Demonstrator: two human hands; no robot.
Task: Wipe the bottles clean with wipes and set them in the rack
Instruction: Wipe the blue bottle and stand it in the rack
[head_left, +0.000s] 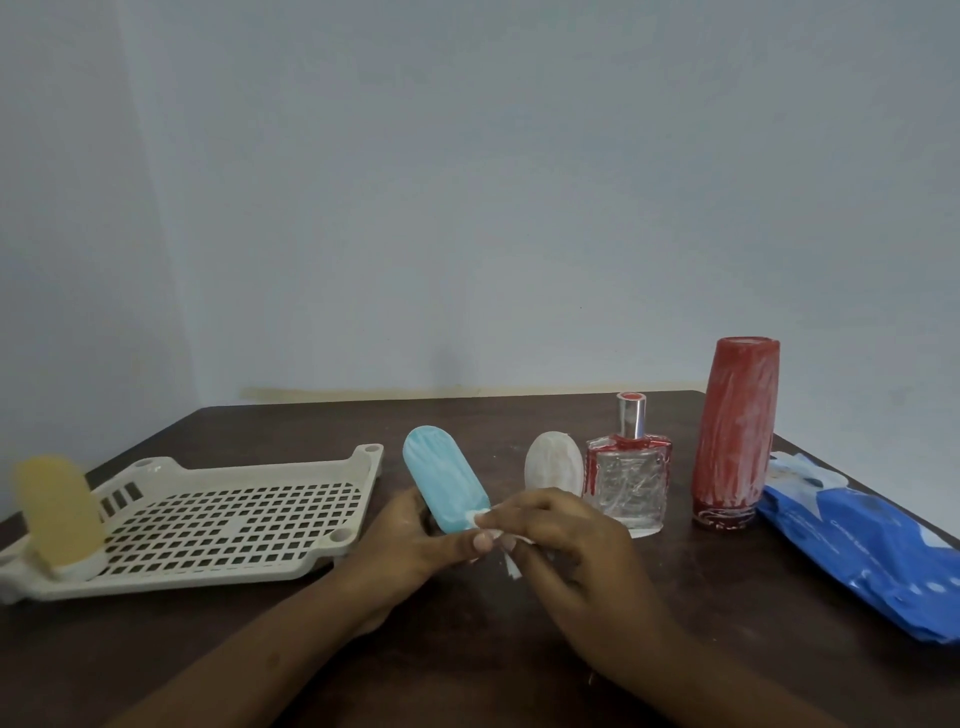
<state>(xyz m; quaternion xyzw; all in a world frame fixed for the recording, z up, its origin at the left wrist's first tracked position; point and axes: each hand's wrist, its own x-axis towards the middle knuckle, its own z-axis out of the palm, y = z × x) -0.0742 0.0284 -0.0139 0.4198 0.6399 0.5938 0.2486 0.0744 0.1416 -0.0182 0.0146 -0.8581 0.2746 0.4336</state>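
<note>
Right grip pinches wipe at base of blue bottle, clasped in left grip.

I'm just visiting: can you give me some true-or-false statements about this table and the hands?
1. The yellow bottle stands in the rack. True.
2. The left hand holds the blue bottle. True.
3. The rack holds three bottles. False: only the yellow one.
4. The right hand is empty. False: its fingers pinch a white wipe at the blue bottle.
5. The tall red bottle lies on its side. False: it stands upright on the table.
</note>
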